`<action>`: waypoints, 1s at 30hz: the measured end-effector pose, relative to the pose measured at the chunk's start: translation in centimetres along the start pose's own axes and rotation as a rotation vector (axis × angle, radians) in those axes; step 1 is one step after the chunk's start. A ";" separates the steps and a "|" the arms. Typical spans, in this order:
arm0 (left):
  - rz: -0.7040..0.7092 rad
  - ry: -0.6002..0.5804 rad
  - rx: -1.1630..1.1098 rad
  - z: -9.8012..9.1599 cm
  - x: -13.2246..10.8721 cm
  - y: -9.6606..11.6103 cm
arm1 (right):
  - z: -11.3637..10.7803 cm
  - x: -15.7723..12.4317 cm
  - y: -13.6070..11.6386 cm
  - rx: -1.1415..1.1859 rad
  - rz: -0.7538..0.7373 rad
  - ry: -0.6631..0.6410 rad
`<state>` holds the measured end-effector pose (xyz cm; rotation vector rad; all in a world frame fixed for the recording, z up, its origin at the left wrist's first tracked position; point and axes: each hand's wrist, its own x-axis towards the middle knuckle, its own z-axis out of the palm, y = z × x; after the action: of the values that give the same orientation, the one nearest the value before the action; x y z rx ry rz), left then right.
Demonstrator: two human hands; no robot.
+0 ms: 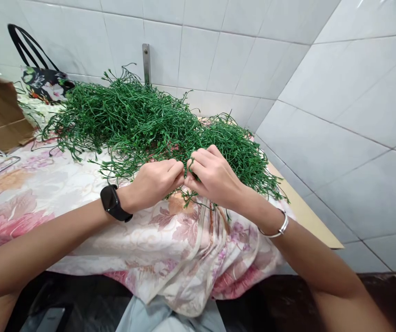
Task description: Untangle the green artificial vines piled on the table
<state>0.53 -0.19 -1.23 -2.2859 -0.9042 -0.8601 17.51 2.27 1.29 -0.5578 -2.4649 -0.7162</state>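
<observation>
A large tangled heap of thin green plastic stems (125, 113) lies along the back of the cloth-covered table. In front of its right part, my left hand (158, 182) and my right hand (213, 177) meet fingertip to fingertip. The fingers of my left hand are pinched together, and what lies between them is hidden. My right hand is closed around a green stem, a bit of which shows at its curled fingers. Small green stem ends hang below the two hands. A black watch is on my left wrist and a silver bangle on my right.
The floral tablecloth (69, 184) hangs over the front edge. At the left are a brown cardboard box (0, 115), a metal wire piece (2, 166) and a floral bag (45, 85). White tiled walls (198, 55) close off the back and right.
</observation>
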 end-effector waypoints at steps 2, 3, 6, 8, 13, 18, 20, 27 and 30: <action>-0.027 -0.018 -0.043 0.0 0.0 0.0 | -0.1 0.1 -0.3 -0.035 -0.001 0.027; -0.040 -0.028 -0.060 0.0 0.0 0.1 | -0.1 0.1 -0.6 -0.057 0.001 0.040; -0.062 -0.042 -0.085 0.1 -0.1 0.1 | 0.2 0.2 -1.1 -0.112 0.014 0.055; -0.091 -0.034 -0.097 0.0 -0.1 0.2 | 0.5 0.1 -0.8 -0.131 0.038 0.057; -0.245 0.071 -0.171 -1.1 0.4 0.0 | 0.6 -0.4 2.6 -0.009 0.299 0.170; -0.424 0.210 -0.322 -2.3 1.2 -3.0 | -0.4 -0.6 5.6 0.512 0.553 0.474; -0.490 0.295 -0.390 -2.5 1.3 -4.5 | -0.8 -0.6 6.2 0.693 0.629 0.612; -0.461 0.338 -0.404 -2.8 2.6 -6.0 | -3.3 0.0 7.8 1.181 0.739 0.791; -0.393 0.288 -0.404 -2.7 3.7 -5.6 | -4.8 0.2 8.6 1.267 0.754 0.841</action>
<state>-2.40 3.04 4.55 -2.2481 -1.1465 -1.6247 23.41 6.23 8.15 -0.4391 -1.2976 0.7608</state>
